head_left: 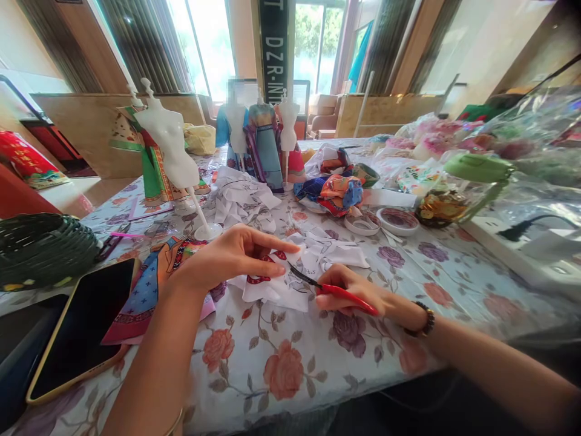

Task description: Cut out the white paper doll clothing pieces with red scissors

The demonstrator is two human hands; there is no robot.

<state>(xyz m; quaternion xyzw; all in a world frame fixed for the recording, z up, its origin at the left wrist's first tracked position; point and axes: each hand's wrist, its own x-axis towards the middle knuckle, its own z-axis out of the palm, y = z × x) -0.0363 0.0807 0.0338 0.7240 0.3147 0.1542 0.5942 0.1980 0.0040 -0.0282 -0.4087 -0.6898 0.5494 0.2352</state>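
My left hand (238, 257) pinches a white piece with red printed shapes (261, 275) between thumb and fingers; whether it is cloth or paper I cannot tell. Red-handled scissors (347, 297) sit in my right hand (354, 287), with the fingers closed round the handles. Their dark blades point left and lie close to the pinched piece, near my left fingertips. Behind both hands, more white scraps with black line prints (338, 251) are spread on the flowered tablecloth (281, 369). Beside my left wrist lies a blue and pink patterned cloth piece (145, 290).
White mini mannequins (170, 145) stand at the back, several with colourful dresses. Phone (86, 327) and dark green basket (45, 251) lie left. Beyond my hands are crumpled scraps (242, 197), bright fabric (336, 191) and tape rolls (397, 221). A power strip (521, 254) lies right.
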